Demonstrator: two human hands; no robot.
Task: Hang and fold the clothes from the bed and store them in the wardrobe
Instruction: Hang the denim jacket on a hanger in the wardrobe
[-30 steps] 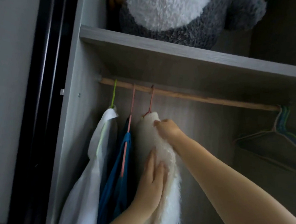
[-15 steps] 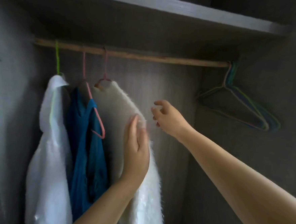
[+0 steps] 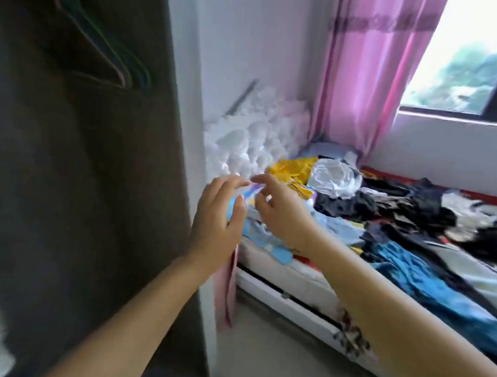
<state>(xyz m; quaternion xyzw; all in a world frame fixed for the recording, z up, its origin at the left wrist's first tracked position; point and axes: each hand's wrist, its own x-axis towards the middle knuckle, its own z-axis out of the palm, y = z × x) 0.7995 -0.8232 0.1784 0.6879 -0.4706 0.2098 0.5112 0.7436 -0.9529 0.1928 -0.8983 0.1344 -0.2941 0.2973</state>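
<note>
Lying in a loose heap across the bed [image 3: 308, 278], the clothes [image 3: 410, 211] wait to your right: a yellow garment [image 3: 292, 169] and a white one [image 3: 335, 176] near the headboard end, dark pieces [image 3: 423, 200] in the middle, a light-blue piece [image 3: 338, 228] beside your right forearm, and a deep blue garment [image 3: 429, 277] draped toward the bed's near edge; your left hand [image 3: 218, 224] is raised in front of the pile, fingers straight and relaxed, holding nothing; your right hand [image 3: 280, 214] hangs just beside it, fingers loosely spread with the tips bent, also holding nothing; the two hands are close but apart, and neither touches the clothes; the wardrobe [image 3: 74, 176] fills the left side, dark inside, with bare hangers [image 3: 115, 61] hanging near its top; a white tufted headboard [image 3: 253, 138] stands against the wall beyond your hands; a pink curtain [image 3: 367, 70] hangs beside the window [image 3: 480, 54]; a pink cloth [image 3: 226, 292] hangs below your left wrist.
</note>
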